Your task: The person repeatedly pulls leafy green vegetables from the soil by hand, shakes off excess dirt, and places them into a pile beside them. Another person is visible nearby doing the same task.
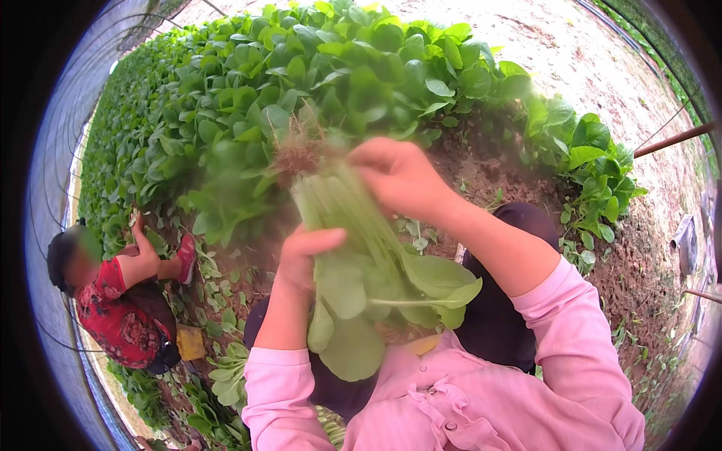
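In front of my chest I hold a bunch of leafy greens, its roots up and its broad leaves hanging towards my lap. My left hand is wrapped around the pale stems, with the thumb lying across them. Brown, hairy roots stick out at the bunch's top end. Beside those roots, my right hand pinches the stem bases with bent fingers; motion blur hides what exactly lies between the fingertips. One loose-looking leaf stalk runs crosswise over the lower leaves.
A dense bed of growing greens spreads ahead and left. Bare soil with scattered leaves surrounds me. On the left a person crouches by the bed, near a yellow object. Picked greens lie beside my left knee. A rusty pole juts in from the right.
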Demonstrator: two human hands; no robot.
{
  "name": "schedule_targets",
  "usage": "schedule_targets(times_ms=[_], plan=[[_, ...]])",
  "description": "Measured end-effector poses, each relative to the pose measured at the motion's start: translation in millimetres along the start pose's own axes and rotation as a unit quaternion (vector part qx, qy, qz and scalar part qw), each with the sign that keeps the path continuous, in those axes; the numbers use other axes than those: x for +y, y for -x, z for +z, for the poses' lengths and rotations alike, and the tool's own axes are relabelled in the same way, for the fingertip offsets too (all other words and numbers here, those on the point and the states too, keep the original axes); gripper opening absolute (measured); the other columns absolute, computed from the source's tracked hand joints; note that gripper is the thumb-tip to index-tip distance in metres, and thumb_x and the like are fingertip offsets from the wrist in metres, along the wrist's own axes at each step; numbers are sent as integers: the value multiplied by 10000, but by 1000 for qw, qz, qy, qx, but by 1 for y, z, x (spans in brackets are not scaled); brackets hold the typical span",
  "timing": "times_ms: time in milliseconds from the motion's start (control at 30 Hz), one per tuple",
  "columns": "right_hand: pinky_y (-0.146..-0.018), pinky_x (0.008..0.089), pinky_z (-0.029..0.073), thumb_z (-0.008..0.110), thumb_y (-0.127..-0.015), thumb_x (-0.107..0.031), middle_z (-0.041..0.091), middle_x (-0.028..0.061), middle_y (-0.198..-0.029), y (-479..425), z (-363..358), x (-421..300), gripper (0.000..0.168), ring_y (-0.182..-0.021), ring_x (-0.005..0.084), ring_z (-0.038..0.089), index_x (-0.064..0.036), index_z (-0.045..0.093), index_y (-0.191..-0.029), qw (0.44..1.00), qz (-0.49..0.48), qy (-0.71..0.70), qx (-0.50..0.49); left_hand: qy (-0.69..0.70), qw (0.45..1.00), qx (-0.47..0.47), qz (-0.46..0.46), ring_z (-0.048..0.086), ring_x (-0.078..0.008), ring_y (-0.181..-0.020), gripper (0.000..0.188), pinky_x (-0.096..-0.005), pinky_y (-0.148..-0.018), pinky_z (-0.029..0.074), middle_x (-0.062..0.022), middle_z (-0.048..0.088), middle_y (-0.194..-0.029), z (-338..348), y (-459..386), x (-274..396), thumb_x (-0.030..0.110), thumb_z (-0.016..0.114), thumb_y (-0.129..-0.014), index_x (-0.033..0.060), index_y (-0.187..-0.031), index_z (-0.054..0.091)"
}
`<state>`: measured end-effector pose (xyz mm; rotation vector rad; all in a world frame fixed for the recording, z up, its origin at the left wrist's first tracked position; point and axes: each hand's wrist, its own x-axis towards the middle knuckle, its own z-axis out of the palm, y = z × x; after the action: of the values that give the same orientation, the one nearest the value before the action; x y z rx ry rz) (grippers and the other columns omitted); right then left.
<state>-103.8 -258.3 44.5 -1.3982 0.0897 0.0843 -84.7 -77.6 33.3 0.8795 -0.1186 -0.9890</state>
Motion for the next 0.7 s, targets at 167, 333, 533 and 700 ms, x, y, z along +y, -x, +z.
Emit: schedule_targets(times_ms=[167, 333, 533, 700], plan=[[-556, 320, 430, 656, -776, -127, 591, 62, -762, -3, -3, 9, 89, -705, 187, 557, -49, 646, -819, 907, -352, 223, 67, 8, 992, 58, 115, 581, -317, -979, 673, -428, -873, 472, -215, 572, -1069, 2, -4, 9, 170, 574, -741, 51, -1353, 321], [-744, 348, 393, 745, -620, -249, 551, 8, -787, 19, 3, 3, 188, -785, 213, 516, -123, 651, -723, 780, -447, 429, -86, 36, 971, 139, 192, 567, -312, -1010, 562, -448, -919, 444, -201, 558, -1123, -10, 0, 22, 161, 534, -831, 69, -1350, 340], [-767, 344, 407, 717, -626, -179, 550, 19, -779, 15, 0, 7, 158, -778, 227, 528, -104, 617, -721, 732, -451, 495, -129, 19, 943, 244, 225, 568, -313, -1003, 445, -455, -891, 453, -196, 570, -1091, -21, 0, 23, 152, 516, -856, 46, -1274, 405], [-546, 329, 436, 667, -705, -31, 532, 78, -688, 12, -22, -6, 124, -609, 251, 537, -60, 587, -796, 871, -392, 297, 10, 37, 941, 222, 251, 559, -341, -1021, 477, -474, -914, 442, -207, 563, -1117, -17, 9, 31, 121, 532, -815, 42, -1269, 407]])
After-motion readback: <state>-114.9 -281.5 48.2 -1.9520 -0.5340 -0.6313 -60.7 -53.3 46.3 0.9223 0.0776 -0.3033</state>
